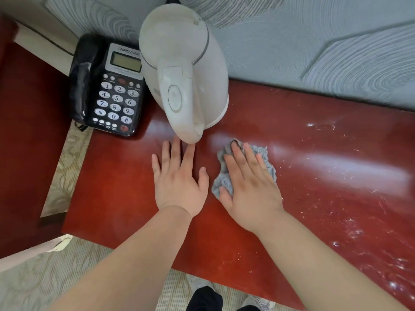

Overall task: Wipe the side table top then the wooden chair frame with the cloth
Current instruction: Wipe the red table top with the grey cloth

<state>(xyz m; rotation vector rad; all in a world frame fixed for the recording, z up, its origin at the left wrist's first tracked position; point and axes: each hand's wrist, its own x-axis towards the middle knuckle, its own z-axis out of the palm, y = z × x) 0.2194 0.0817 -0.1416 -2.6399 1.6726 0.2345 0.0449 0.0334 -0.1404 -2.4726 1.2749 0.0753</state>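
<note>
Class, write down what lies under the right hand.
A grey cloth lies under the right hand, pressed flat on the red table. Only its edges show around the hand; its middle, and the table beneath it, are covered.

The black telephone (89, 63) bears the brand CHINO-E above its display (126, 61), and its keypad (116, 102) buttons read 1 to 9, *, 0 and #.

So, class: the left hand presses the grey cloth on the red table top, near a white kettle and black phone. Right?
No: in the head view the right hand presses the cloth; the left hand lies flat on the bare table top. The rest holds.
</note>
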